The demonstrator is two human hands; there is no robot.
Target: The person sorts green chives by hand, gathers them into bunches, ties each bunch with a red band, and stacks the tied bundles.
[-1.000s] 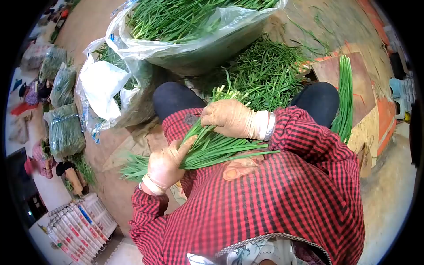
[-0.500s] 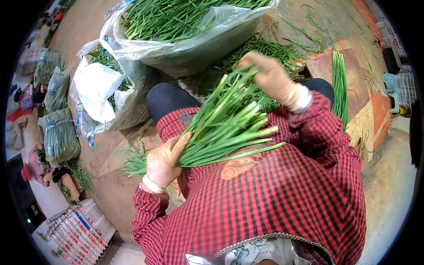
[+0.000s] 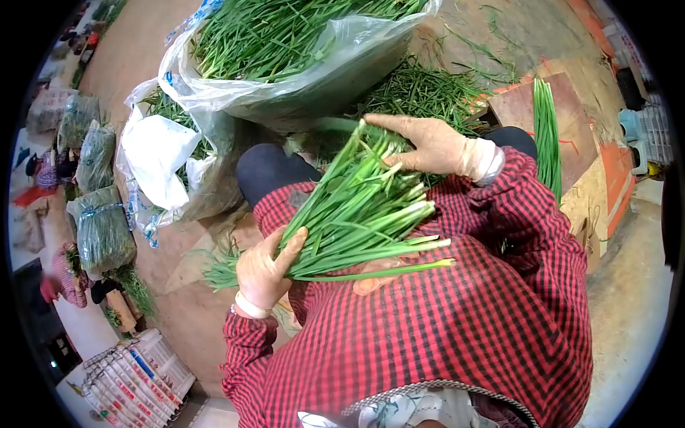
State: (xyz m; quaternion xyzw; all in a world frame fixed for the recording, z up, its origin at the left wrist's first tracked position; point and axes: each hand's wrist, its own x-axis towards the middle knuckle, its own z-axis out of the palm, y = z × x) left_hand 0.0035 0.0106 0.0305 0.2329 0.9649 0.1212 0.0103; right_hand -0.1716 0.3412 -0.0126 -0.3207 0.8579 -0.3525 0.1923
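Observation:
A loose, fanned bunch of garlic chives (image 3: 357,221) lies across my lap, pale cut ends toward the right and leafy tips toward the left. My left hand (image 3: 265,272), in a thin pale glove, is closed around its leafy part, thumb on top. At the upper pale ends is my right hand (image 3: 432,145), also gloved, with fingers stretched out and thumb apart, resting against the stalks. A few stalks stick out lower than the rest. Beyond my knees stands a big clear plastic bag (image 3: 314,96) filled with chives.
A neat chive bundle (image 3: 547,139) lies on a brown board (image 3: 578,118) at right. Chive scraps (image 3: 428,89) cover the floor ahead. A white plastic bag (image 3: 158,146) sits at left, with packed bags (image 3: 103,232) farther left and stacked white crates (image 3: 139,374) at lower left.
My right hand has come down and left from above the stalk ends, its fingers now extended against them. The bunch has spread slightly; my left hand keeps its hold.

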